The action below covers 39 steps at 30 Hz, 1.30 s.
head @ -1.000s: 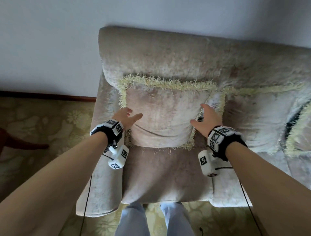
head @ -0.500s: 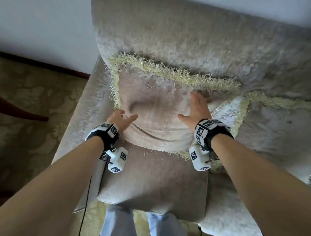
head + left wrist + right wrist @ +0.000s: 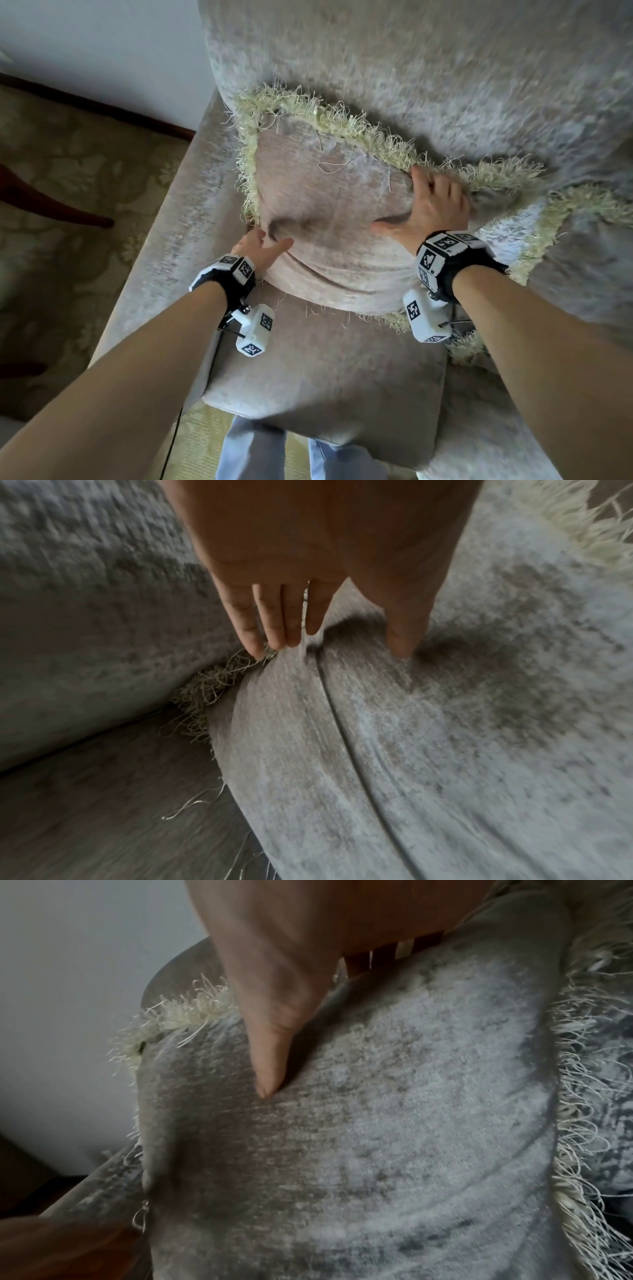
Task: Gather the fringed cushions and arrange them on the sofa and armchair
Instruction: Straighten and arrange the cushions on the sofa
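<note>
Pale olive floral-patterned carpet (image 3: 68, 192) meets a plain white wall (image 3: 102, 51) along a dark wooden skirting board (image 3: 102, 109). A curved dark-brown wooden furniture leg (image 3: 51, 204) stands at left; light blue trouser legs (image 3: 253, 448) appear below.

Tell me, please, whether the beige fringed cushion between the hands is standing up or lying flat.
Upright: the beige velvet cushion with pale fringe rests on its lower edge, leaning against the plush grey backrest.

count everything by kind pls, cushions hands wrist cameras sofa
cushions: 2 (left cushion, right cushion)
hands: 2 (left hand, right hand)
wrist cameras: 2 (left camera, right camera)
sofa: 1
total: 7
</note>
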Each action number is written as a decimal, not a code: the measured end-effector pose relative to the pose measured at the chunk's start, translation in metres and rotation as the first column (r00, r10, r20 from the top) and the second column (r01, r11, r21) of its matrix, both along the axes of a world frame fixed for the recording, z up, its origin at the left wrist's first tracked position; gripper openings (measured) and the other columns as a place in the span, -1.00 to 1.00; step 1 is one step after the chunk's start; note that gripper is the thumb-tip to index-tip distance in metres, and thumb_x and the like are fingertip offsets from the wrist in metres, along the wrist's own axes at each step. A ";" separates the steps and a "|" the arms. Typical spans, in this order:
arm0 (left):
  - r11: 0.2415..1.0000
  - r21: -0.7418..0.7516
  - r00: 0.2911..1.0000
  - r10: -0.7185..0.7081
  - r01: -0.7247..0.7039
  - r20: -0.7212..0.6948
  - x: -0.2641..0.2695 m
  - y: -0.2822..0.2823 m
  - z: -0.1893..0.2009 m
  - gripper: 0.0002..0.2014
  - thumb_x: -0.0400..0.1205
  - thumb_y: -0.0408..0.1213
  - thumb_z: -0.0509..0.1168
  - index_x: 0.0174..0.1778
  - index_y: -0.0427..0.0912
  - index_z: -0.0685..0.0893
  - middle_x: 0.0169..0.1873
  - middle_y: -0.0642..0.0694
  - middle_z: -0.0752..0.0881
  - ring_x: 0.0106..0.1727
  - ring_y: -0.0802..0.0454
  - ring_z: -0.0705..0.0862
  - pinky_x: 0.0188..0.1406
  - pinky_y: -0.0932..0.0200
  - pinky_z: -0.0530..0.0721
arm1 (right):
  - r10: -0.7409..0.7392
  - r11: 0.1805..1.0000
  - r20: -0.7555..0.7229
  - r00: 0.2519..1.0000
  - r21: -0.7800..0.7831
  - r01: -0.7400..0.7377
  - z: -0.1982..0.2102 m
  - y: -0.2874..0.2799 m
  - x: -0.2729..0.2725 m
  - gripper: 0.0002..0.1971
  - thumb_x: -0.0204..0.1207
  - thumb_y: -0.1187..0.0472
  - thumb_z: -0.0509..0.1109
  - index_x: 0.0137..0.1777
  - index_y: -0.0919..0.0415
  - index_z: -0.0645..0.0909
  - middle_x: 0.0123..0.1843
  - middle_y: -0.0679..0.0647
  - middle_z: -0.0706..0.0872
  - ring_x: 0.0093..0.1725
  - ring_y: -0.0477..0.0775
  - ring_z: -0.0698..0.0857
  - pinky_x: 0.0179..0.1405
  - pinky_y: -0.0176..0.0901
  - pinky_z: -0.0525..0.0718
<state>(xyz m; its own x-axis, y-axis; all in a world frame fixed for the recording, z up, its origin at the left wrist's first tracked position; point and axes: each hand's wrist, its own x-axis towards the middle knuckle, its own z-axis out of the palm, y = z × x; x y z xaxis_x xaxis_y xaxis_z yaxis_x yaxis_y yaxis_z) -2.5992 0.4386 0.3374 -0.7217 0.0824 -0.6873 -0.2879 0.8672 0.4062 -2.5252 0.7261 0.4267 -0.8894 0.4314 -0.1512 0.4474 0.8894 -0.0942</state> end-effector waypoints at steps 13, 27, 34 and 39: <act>0.993 -0.006 0.993 -0.118 0.118 -0.018 -0.016 0.013 -0.020 0.11 0.44 0.34 0.51 0.72 -0.27 0.21 0.57 -0.29 0.51 0.51 -0.32 0.55 0.47 -0.24 0.57 | -0.230 0.973 0.025 0.973 0.004 0.230 -0.003 0.001 0.011 -0.21 0.30 -0.45 0.48 0.37 0.09 0.56 0.43 0.23 0.50 0.47 0.31 0.40 0.45 0.29 0.34; 0.990 0.027 0.968 -0.133 0.142 -0.211 -0.032 0.016 -0.006 -0.68 0.75 0.00 0.29 0.22 -0.18 0.65 0.10 -0.20 0.74 0.18 -0.27 0.71 0.13 -0.02 0.60 | -0.282 0.959 0.027 0.959 0.030 0.282 0.007 0.016 0.034 -0.24 0.37 -0.42 0.46 0.37 0.15 0.56 0.47 0.25 0.52 0.48 0.36 0.40 0.44 0.35 0.32; 0.946 0.122 0.859 -0.213 0.300 -0.465 -0.057 0.033 0.082 -0.59 0.76 0.06 0.13 0.16 -0.21 0.68 0.29 -0.26 0.61 0.36 -0.32 0.54 0.41 -0.21 0.49 | -0.443 0.893 -0.054 0.895 -0.114 0.435 0.052 0.047 0.055 -0.26 0.34 -0.47 0.42 0.15 0.22 0.58 0.31 0.27 0.63 0.40 0.42 0.50 0.44 0.41 0.37; 0.935 0.180 0.845 -0.179 0.306 -0.505 -0.077 0.055 0.156 -0.62 0.83 0.09 0.06 0.12 -0.08 0.67 0.03 -0.14 0.72 0.06 -0.15 0.68 -0.08 0.04 0.57 | -0.573 0.799 -0.106 0.813 -0.293 0.525 0.066 0.047 0.071 -0.29 0.24 -0.54 0.44 -0.03 0.15 0.57 0.16 0.24 0.72 0.33 0.41 0.59 0.39 0.45 0.45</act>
<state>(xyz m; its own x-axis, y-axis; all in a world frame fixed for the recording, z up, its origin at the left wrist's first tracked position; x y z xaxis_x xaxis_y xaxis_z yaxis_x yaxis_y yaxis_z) -2.6759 0.4939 0.4935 -0.8864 0.4170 -0.2013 0.2007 0.7377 0.6446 -2.4547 0.7731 0.4929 -0.5349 0.8265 -0.1752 0.8065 0.4377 -0.3973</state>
